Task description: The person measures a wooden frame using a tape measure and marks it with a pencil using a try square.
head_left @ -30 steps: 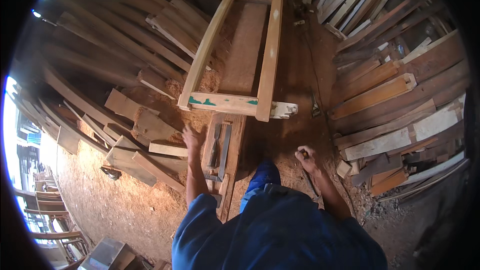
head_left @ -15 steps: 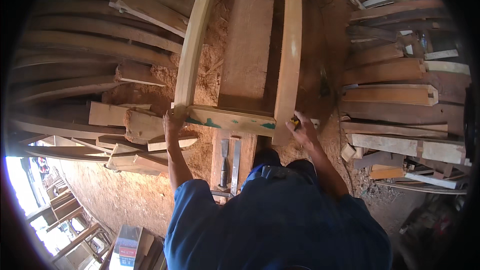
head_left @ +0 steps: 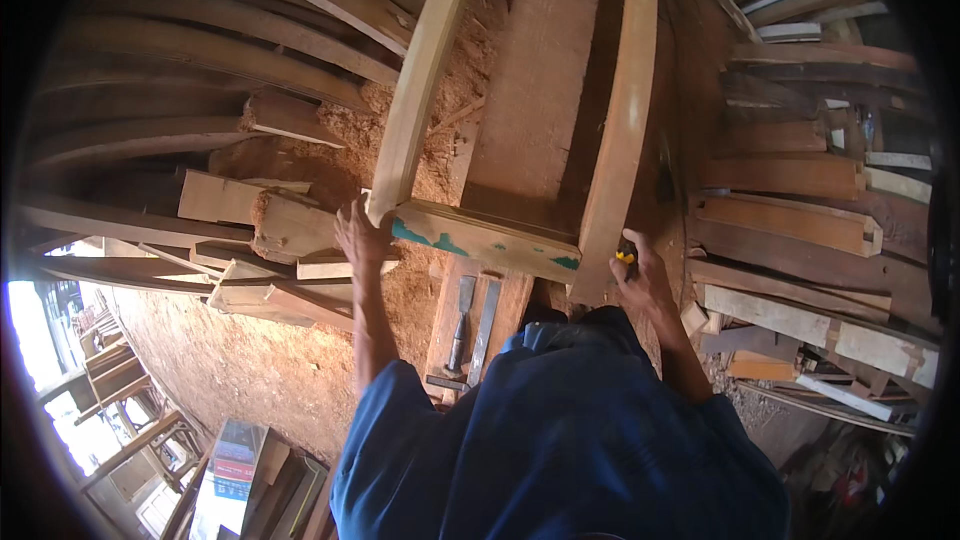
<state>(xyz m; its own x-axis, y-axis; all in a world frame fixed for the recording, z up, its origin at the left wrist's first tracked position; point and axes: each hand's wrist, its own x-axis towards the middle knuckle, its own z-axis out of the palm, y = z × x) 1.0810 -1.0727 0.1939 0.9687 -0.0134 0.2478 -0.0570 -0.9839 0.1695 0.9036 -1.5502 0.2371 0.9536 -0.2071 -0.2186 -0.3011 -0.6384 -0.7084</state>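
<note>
In front of me lies a wooden frame, with two long rails joined by a crosspiece (head_left: 490, 237) that carries green paint patches. My left hand (head_left: 362, 235) is at the near left corner, its fingers around the end of the left rail (head_left: 415, 90). By the near end of the right rail (head_left: 622, 120), my right hand (head_left: 645, 270) is closed on a small yellow-and-black tape measure (head_left: 627, 258). Between my arms, just below the crosspiece, a chisel (head_left: 461, 325) and a flat metal strip (head_left: 485, 330) rest on a board.
A wide plank (head_left: 535, 70) runs beneath the frame. Stacked timber (head_left: 200, 50) fills the left, with offcuts (head_left: 295, 230) near my left hand. More boards (head_left: 780, 175) are piled on the right. Sawdust covers the ground (head_left: 250, 350). A box (head_left: 235, 470) stands at lower left.
The frame and both hands sit farther right in the picture, and the surroundings have shifted too as my view turned. My left fingers look more spread at the corner. The tape measure stays in my right hand.
</note>
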